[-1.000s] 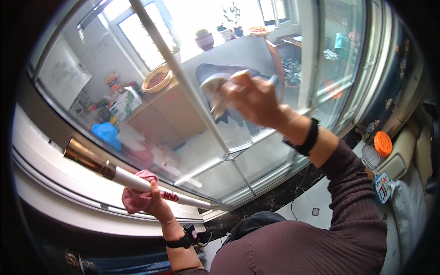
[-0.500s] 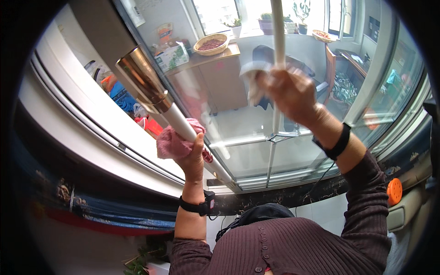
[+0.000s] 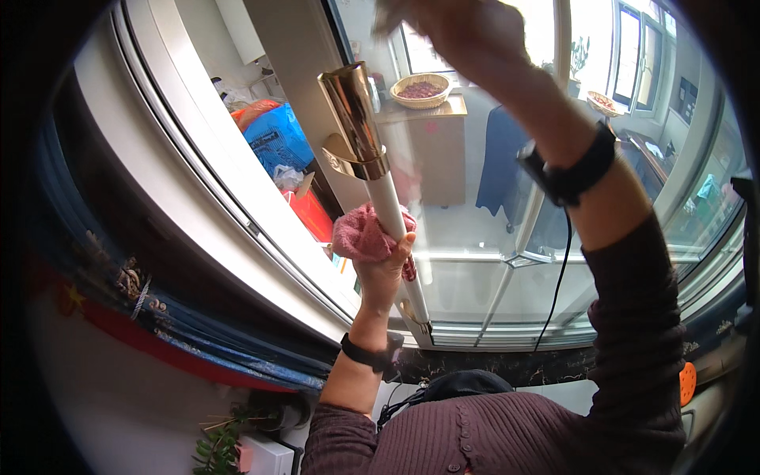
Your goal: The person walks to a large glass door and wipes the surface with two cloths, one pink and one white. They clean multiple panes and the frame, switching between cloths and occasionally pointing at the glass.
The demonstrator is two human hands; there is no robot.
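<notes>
Your left grip (image 3: 381, 275) is clamped through a bunched pink cloth (image 3: 362, 236) around a long white tubular handle (image 3: 385, 207) with a shiny gold end, while your right grip (image 3: 475, 36), too blurred to tell apart or together, is raised before a clear glass panel (image 3: 467, 285).

Daylight comes from the far window (image 3: 640, 59), burnt out to white. The handle (image 3: 385, 202) glints at its gold end; pale reflections streak the glass (image 3: 457, 229). The right hand (image 3: 473, 36) is motion-blurred. The curtain (image 3: 226, 339) lies in shadow; the frame (image 3: 178, 150) bows toward black, rounded corners.
</notes>
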